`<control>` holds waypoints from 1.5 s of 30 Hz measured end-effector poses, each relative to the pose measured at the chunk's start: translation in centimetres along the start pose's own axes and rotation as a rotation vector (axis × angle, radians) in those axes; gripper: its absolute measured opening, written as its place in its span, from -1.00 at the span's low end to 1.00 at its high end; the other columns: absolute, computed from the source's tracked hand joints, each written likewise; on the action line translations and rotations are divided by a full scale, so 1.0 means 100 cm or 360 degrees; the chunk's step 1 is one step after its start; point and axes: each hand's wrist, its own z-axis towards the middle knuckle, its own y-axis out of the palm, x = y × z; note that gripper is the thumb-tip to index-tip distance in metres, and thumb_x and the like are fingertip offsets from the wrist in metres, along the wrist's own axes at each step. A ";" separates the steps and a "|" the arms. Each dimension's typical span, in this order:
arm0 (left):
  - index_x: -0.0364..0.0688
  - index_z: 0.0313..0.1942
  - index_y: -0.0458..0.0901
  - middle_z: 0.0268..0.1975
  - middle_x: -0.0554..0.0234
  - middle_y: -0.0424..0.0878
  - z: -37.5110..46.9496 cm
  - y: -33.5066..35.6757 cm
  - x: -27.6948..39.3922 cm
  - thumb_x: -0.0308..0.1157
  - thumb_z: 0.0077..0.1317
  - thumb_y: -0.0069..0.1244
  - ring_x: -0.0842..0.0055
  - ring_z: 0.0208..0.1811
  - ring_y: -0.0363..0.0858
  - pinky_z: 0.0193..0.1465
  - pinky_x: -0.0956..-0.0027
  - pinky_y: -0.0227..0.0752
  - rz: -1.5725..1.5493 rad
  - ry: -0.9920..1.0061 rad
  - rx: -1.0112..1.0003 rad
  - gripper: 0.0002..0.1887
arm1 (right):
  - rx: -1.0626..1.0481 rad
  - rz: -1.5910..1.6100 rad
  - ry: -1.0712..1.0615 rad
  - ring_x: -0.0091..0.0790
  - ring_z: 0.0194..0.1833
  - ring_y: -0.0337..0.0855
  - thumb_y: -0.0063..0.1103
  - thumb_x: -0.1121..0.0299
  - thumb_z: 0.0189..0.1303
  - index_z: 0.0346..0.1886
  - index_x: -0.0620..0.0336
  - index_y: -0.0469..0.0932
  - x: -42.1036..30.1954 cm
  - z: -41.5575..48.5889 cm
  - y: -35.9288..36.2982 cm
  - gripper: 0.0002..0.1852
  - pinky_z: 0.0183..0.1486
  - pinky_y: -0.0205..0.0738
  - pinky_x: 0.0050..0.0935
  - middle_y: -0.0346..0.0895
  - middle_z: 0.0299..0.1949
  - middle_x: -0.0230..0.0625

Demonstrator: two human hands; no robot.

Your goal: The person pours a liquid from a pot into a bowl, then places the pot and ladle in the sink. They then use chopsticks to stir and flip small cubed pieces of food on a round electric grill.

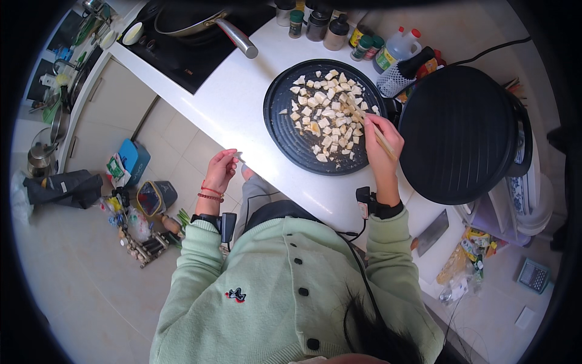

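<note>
My right hand (385, 139) grips a pair of wooden chopsticks (352, 107), their tips among small white cubes (320, 97) of food, possibly tofu. Some cubes show light browning, and brown crumbs lie between them. They are spread over the round, dark, ridged lower plate of an electric griddle (283, 136) on the white counter. To the right of my right hand, the griddle's ridged upper plate (457, 136) is swung back. My left hand (220, 169), fingers loosely curled, hovers by the counter's front edge, apart from the griddle. I see nothing held in it.
Seasoning jars (318, 25) and bottles line the back of the counter (236, 91). A frying pan (182, 22) rests on the black cooktop (168, 59), its handle jutting over the counter. A cleaver (433, 232) lies at right. Below left are a bin (157, 198) and vegetables.
</note>
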 end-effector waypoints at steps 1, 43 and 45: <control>-0.20 -0.09 0.52 -0.44 0.43 0.53 0.000 0.000 0.000 -0.44 0.36 -0.15 0.75 -0.47 0.44 -0.44 0.70 0.30 0.0001 -0.0001 0.0001 -0.83 | -0.0002 -0.0009 0.0025 -0.26 -0.42 0.63 0.22 0.45 0.10 -0.34 0.27 0.60 0.000 0.000 -0.002 -0.90 -0.33 0.49 -0.47 0.60 -0.40 -0.17; -0.20 -0.09 0.52 -0.44 0.43 0.52 0.003 0.001 -0.003 -0.43 0.36 -0.14 0.75 -0.48 0.42 -0.46 0.70 0.28 -0.0005 -0.0016 -0.0010 -0.83 | -0.0065 0.0031 0.0280 -0.49 -0.50 0.58 0.22 0.41 0.13 -0.35 0.32 0.60 0.003 -0.004 -0.007 -0.86 -0.40 0.43 -0.54 0.59 -0.50 -0.22; -0.20 -0.09 0.51 -0.43 0.43 0.52 0.003 0.001 -0.003 -0.43 0.36 -0.14 0.75 -0.48 0.42 -0.46 0.70 0.28 -0.0012 -0.0010 -0.0011 -0.83 | -0.0074 0.0045 0.0264 -0.48 -0.51 0.57 0.23 0.41 0.12 -0.36 0.32 0.60 0.002 -0.005 -0.003 -0.86 -0.42 0.42 -0.55 0.58 -0.51 -0.22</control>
